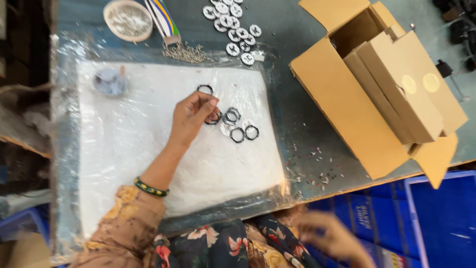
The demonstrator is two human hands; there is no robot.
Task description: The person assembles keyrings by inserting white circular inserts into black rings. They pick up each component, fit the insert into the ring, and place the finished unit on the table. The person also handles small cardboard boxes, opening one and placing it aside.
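Nearest the viewer, the right hand (333, 237) hangs blurred below the table edge, over a dark floral-print lap (233, 243) and beside a blue plastic crate (441, 218); whether its fingers are spread or closed cannot be told. The left hand (191, 116), with a green-and-gold bangle (150, 188) on its wrist, reaches across a white foam pad wrapped in clear plastic film (129, 149) that lies on the grey-blue table (297, 114). Its fingertips are drawn together, pinching a small black ring (213, 119) at the edge of a cluster of similar black rings (240, 126) resting on the pad; one further black ring (205, 89) lies just beyond the fingers. Small dark scraps (317, 171) are scattered on the table to the right of the pad. Farther right stands an open brown cardboard carton (367, 114) holding a smaller closed cardboard box (401, 84). At the pad's far left corner sits a small grey round object (110, 81). Beyond the pad lie a heap of small metal pieces (184, 52), a round shallow tray of tiny parts (128, 20), a striped tube (163, 19) and a group of white round discs with dark markings (233, 25).
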